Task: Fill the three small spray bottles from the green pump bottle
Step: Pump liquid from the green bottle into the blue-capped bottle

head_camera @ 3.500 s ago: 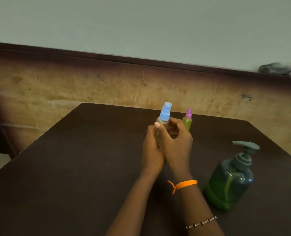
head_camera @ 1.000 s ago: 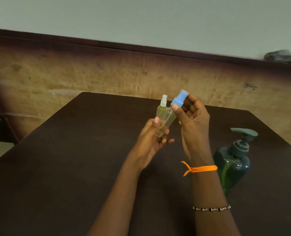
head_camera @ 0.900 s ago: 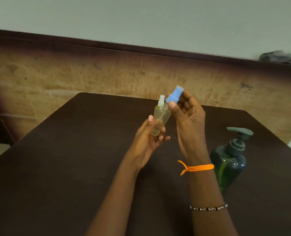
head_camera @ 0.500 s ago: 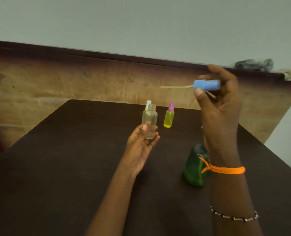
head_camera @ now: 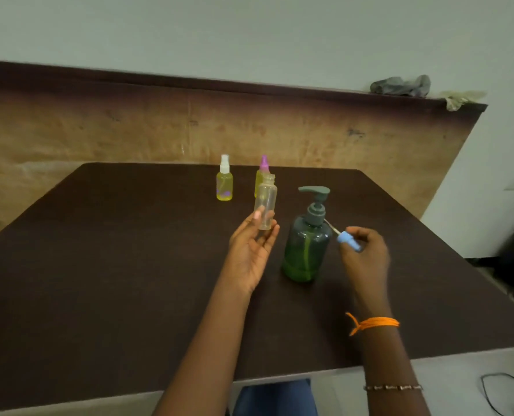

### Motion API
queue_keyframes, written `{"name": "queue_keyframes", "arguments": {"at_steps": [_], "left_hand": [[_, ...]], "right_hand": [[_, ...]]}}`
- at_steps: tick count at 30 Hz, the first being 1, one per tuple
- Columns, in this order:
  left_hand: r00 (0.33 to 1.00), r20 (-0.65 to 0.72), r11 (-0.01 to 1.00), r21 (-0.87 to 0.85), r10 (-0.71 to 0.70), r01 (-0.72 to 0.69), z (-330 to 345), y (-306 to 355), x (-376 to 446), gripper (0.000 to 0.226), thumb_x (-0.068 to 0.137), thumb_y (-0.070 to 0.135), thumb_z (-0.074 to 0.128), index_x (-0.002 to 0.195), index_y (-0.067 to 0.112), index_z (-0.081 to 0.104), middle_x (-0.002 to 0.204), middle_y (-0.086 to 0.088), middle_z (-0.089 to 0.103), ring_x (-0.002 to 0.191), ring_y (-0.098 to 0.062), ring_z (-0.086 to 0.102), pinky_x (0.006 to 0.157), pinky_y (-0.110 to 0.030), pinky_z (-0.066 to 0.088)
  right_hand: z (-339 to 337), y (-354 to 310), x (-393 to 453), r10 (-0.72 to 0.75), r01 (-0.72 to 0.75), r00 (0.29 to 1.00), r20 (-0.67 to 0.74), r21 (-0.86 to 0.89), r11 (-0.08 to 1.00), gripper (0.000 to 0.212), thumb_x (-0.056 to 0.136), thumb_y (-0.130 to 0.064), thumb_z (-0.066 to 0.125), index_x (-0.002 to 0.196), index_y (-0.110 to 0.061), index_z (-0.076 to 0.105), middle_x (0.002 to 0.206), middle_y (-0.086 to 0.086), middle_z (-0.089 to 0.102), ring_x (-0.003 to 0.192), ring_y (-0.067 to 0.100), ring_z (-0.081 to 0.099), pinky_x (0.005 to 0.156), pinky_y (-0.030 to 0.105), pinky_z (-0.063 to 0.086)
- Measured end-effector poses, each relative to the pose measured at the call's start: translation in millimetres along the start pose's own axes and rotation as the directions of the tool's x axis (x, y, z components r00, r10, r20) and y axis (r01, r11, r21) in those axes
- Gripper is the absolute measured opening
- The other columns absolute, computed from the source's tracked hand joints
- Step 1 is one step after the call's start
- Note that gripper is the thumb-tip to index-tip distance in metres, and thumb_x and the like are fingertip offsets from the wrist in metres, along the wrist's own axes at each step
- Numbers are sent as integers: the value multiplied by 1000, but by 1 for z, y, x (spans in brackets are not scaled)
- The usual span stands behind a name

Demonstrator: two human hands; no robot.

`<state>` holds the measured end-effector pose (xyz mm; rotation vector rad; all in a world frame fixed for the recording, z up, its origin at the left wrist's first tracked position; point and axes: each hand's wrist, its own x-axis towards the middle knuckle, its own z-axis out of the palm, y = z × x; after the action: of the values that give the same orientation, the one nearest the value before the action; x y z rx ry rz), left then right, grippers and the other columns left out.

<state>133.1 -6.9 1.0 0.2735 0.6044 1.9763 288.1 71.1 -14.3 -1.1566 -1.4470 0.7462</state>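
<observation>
A dark brown table point(head_camera: 99, 265) filled most of the frame, with a worn tan wall panel point(head_camera: 99, 130) behind it. Near the far edge of the table, a bit left of the middle, stood a small yellow spray bottle with a white top point(head_camera: 224, 180). Just to its right stood a yellow spray bottle with a pink top point(head_camera: 262, 172), partly hidden behind the bottle in the hand.

In the middle of the frame, the left hand point(head_camera: 249, 250) held up a clear empty spray bottle point(head_camera: 265, 205) with no cap on. The thumb and fingers were pinched on its lower part, and the bottle stood upright with its mouth open at the top.

Right of that hand, the green pump bottle point(head_camera: 307, 244) stood on the table with its gray pump head pointing left. It was just beside the left hand.

Further right, the right hand point(head_camera: 365, 256) pinched the blue spray cap point(head_camera: 348, 240) in curled fingers. The cap's thin tube point(head_camera: 331, 226) stuck out toward the pump bottle's neck. An orange thread point(head_camera: 373, 322) was tied on that wrist, and a bead bracelet point(head_camera: 392, 387) sat lower on the arm.

In the upper right of the frame, some crumpled gray cloth point(head_camera: 400, 85) lay on top of the panel.
</observation>
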Motion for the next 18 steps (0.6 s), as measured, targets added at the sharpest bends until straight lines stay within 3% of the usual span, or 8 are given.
{"name": "queue_keyframes", "arguments": {"at_steps": [6, 14, 18], "left_hand": [[999, -12, 999, -16, -41, 41, -5, -5, -3, 23, 90, 8, 49, 110, 1, 60, 105, -15, 65, 101, -23, 61, 85, -28, 53], [999, 38, 999, -32, -30, 32, -5, -6, -5, 23, 91, 8, 46, 109, 3, 60, 100, -13, 67, 102, -22, 61, 85, -27, 53], [998, 56, 999, -14, -31, 32, -5, -7, -6, 24, 91, 9, 47, 110, 3, 60, 95, -11, 71, 95, -19, 65, 84, -27, 54]], "right_hand": [[8, 23, -15, -1, 7, 999, 37, -173, 985, 17, 79, -7, 69, 85, -17, 57, 94, 6, 61, 87, 21, 58, 73, 27, 42], [9, 26, -21, -23, 50, 994, 109, -248, 968, 21, 77, -6, 72, 79, -16, 54, 89, 8, 60, 81, 22, 58, 67, 28, 44], [5, 24, -22, 23, 0, 993, 117, -195, 981, 17, 80, -13, 73, 85, -15, 57, 90, 3, 60, 74, 9, 55, 62, 14, 42]]}}
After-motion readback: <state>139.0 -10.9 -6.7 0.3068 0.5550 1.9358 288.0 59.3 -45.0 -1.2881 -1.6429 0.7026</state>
